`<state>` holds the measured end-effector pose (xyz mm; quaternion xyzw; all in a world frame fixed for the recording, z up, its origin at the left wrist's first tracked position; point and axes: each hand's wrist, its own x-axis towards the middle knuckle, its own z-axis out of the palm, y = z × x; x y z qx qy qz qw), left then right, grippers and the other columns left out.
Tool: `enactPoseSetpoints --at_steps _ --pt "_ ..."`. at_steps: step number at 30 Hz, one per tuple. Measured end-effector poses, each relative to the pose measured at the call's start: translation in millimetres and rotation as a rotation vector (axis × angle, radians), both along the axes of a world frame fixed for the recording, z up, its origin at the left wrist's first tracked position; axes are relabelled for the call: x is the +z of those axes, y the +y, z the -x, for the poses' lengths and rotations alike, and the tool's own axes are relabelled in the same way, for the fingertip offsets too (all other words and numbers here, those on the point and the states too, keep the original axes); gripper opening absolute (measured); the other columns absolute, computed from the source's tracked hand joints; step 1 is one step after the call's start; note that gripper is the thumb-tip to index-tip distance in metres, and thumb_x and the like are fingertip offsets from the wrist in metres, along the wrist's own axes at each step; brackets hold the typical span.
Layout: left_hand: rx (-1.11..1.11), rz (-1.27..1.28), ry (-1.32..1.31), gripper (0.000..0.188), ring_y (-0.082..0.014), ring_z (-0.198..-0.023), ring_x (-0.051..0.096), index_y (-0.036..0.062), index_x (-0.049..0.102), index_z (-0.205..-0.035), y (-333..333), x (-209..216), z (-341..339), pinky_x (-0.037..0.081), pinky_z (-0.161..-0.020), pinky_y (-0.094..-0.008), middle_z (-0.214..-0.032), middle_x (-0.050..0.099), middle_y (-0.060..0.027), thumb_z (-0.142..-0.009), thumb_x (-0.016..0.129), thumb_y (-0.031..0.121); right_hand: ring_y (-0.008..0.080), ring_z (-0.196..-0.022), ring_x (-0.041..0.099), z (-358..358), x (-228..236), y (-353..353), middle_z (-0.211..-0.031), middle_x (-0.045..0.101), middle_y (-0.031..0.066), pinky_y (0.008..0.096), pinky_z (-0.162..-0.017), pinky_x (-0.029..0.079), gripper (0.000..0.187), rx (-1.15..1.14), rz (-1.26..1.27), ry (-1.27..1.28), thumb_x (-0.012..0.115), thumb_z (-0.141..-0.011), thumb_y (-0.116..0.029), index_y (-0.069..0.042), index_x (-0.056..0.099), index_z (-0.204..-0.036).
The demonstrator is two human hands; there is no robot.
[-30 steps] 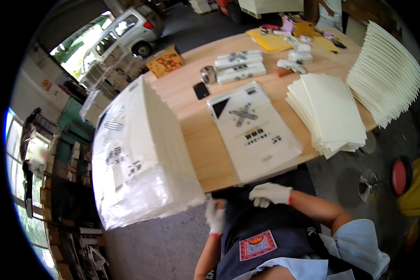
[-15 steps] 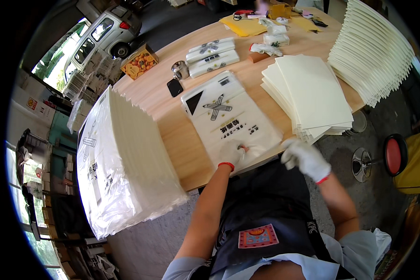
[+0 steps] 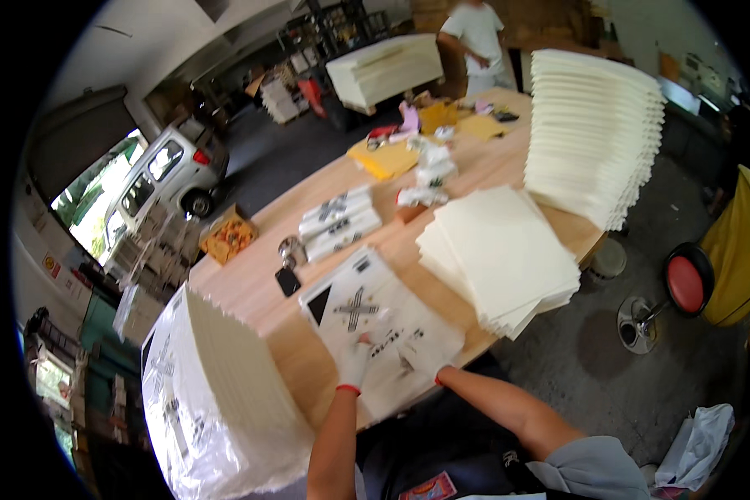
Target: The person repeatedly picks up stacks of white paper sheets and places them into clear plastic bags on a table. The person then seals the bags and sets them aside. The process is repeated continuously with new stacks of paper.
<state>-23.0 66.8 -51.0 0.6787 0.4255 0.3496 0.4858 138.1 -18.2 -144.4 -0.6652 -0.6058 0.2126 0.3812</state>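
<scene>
A stack of printed clear plastic bags [image 3: 342,292], marked with crossed pencils and a black corner, lies in front of me on the wooden table. My left hand [image 3: 354,364], in a white glove with a red cuff, rests on the stack's left part, its fingers stretched forward and a bare fingertip showing. Opposite it, my right hand [image 3: 426,353], gloved the same way, lies across the lower right of the top bag with its fingers extended leftward. Slight blur softens both hands. Just right of the bags sits a fanned pile of cream paper sheets [image 3: 508,250].
A tall bagged stack of paper [image 3: 225,408] stands left; another tall paper stack [image 3: 592,133] rises at the far right. Rolled bags [image 3: 339,223], a phone [image 3: 287,282], a metal pot [image 3: 291,250] and a fruit box [image 3: 228,236] sit beyond. A person [image 3: 477,42] stands behind the table.
My right hand has come in from beside the table edge onto the bags. My left hand has moved further up the bags. The view has tilted up, bringing the person and a loaded forklift into sight.
</scene>
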Motion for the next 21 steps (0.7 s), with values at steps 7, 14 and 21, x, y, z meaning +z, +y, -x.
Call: enactPoseSetpoints --at_steps 7,14,21 --pt "-0.171 0.205 -0.201 0.022 -0.0128 -0.080 0.057 0.0024 0.065 -0.092 -10 62 10 0.046 -0.074 -0.0263 -0.089 0.063 -0.0033 -0.089 0.061 0.023 0.0185 -0.078 0.064 -44 42 -66 -0.086 0.066 0.0104 0.0315 -0.070 0.049 0.039 0.038 0.472 0.528 0.046 -0.091 -0.039 -0.003 0.060 -0.099" --pt "-0.228 -0.150 0.128 0.021 -0.0143 -0.086 0.057 0.0032 0.065 -0.092 -51 22 -17 0.046 -0.076 -0.0287 -0.094 0.063 -0.0041 -0.091 0.058 0.023 0.0228 -0.086 0.062 -13 94 -44 -0.093 0.064 0.0133 0.0326 -0.075 0.048 0.042 0.079 0.188 0.403 0.047 -0.090 -0.043 -0.005 0.060 -0.104" --pt "-0.109 0.536 -0.849 0.049 -0.0169 -0.092 0.058 0.0029 0.038 -0.131 -10 19 29 0.050 -0.074 -0.0272 -0.115 0.057 -0.0106 -0.090 0.059 0.020 0.0316 -0.092 0.062 -66 42 -89 -0.103 0.065 0.0144 0.0404 -0.081 0.047 0.048 0.172 0.331 -0.365 0.037 -0.091 -0.048 -0.010 0.063 -0.104"
